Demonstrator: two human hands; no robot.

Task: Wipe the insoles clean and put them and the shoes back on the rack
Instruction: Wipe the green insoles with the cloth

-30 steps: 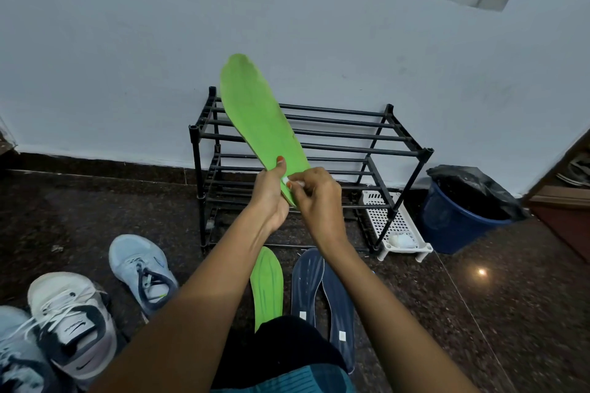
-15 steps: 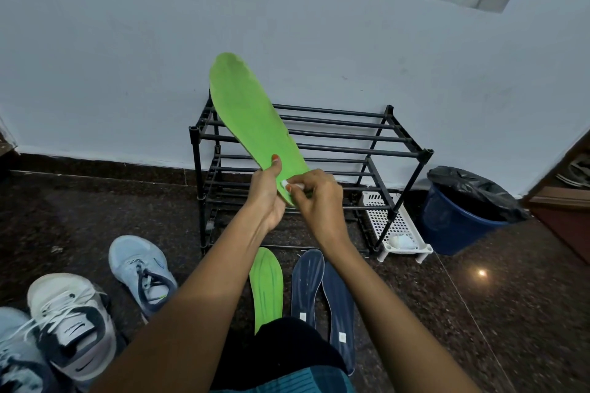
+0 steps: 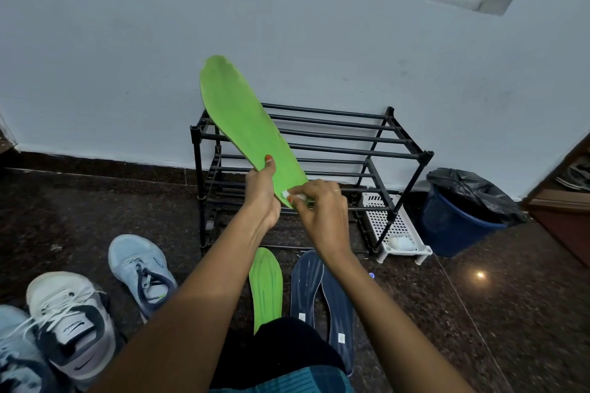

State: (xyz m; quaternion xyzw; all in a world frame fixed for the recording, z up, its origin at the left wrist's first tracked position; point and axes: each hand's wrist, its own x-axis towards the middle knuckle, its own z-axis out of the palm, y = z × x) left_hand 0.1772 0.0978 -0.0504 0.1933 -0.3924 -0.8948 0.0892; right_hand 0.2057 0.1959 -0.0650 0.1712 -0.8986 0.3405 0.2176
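My left hand (image 3: 263, 195) grips a long green insole (image 3: 238, 118) by its lower end, the insole slanting up and to the left in front of the black shoe rack (image 3: 335, 150). My right hand (image 3: 322, 217) pinches a small white wipe (image 3: 289, 194) against the insole's heel end. On the floor below lie a second green insole (image 3: 265, 284) and two dark blue insoles (image 3: 322, 293), side by side. A light blue sneaker (image 3: 140, 268), a white and grey sneaker (image 3: 70, 322) and part of another pale blue shoe (image 3: 16, 357) sit at the lower left.
A white perforated plastic tray (image 3: 396, 230) with a white lump on it stands by the rack's right leg. A blue bin lined with a black bag (image 3: 463, 210) is at the right, near a wooden door edge. The floor is dark speckled stone; the wall is pale blue.
The green insole has tilted slightly further left. My right hand with the wipe has shifted a little along the insole's heel end.
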